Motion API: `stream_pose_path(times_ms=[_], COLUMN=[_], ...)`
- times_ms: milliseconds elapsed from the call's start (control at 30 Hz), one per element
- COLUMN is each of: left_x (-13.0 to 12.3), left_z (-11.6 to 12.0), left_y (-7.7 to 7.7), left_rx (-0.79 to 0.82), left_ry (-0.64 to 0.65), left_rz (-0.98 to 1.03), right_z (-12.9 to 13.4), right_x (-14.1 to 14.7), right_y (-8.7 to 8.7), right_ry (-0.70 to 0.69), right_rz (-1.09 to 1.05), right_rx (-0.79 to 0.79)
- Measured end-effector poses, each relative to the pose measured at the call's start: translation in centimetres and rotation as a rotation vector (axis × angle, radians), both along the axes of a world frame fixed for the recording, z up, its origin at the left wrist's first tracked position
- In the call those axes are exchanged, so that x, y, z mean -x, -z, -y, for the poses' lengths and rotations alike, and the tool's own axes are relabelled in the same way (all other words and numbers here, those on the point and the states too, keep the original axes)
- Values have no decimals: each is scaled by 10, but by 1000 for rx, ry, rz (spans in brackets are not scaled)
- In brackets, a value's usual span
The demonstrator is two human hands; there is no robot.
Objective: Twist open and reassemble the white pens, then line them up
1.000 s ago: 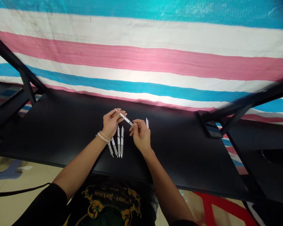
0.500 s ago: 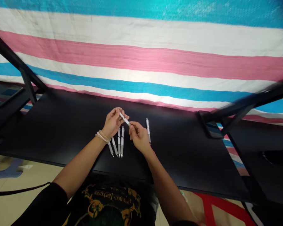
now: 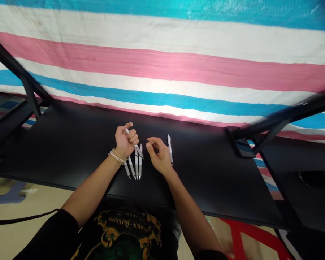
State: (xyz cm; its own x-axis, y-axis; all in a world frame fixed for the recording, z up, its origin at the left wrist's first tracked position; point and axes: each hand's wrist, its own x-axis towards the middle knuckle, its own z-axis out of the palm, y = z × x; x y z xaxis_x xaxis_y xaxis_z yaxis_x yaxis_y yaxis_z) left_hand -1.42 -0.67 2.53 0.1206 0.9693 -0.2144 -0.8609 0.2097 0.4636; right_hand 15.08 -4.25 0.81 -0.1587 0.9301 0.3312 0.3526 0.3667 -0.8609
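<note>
While the left hand (image 3: 126, 140) closes its fingers around a pen (image 3: 139, 150), the barrel runs slantwise through the fist, its white top end showing by the thumb and index finger and its grey grip section and pointed tip coming out below the curled fingers, angled toward the person's right. The index finger crooks away from the folded ones. Just beside that tip, though apart from it, the right hand (image 3: 160, 155) hovers over the table (image 3: 206, 169) in a loose curve, its thumb and fingertips slightly parted. Four more pens (image 3: 140, 168) lie under and beside the left wrist, tips toward the person, the two at the right side by side and the other two slanting, their upper parts hidden by the hand. A lone pen (image 3: 169, 148) rests just to the right of the right hand, nearly in line with the view, clip end away from the person. All have slim, smooth, white barrels with grey lower sections and narrow, shiny tips. Coiled bands (image 3: 117, 156), pale and beige, ring the left wrist like twisted cord. The tabletop is flat, matte and black, and behind it hangs a striped sheet (image 3: 162, 68) in blue, white and pink, faintly creased, with a woven-plastic sheen near the top. Straight dark bars (image 3: 9, 54) slant at either side.
</note>
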Motion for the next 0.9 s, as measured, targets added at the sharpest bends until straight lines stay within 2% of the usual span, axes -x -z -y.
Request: stream_pose_path(times_ms=[133, 433, 533, 667, 767, 900], left_x=[1, 2, -3, -14, -19, -20], left_z=[0, 2, 2, 6, 7, 2], left_y=[-1, -2, -3, -6, -7, -2], left_rx=[23, -20, -29, -59, -86, -121], left_ry=[36, 33, 43, 134, 205, 134], left_rz=[-1, 32, 35, 9, -54, -231], right_z=[1, 1, 3, 7, 8, 2], right_x=[0, 0, 2, 8, 6, -15], right_y=[0, -2, -3, -4, -5, -10], right_ry=[3, -12, -49, -120, -101, -34], right_rz=[4, 0, 10, 175, 313, 512], right_rx=[8, -11, -29, -88, -127, -106])
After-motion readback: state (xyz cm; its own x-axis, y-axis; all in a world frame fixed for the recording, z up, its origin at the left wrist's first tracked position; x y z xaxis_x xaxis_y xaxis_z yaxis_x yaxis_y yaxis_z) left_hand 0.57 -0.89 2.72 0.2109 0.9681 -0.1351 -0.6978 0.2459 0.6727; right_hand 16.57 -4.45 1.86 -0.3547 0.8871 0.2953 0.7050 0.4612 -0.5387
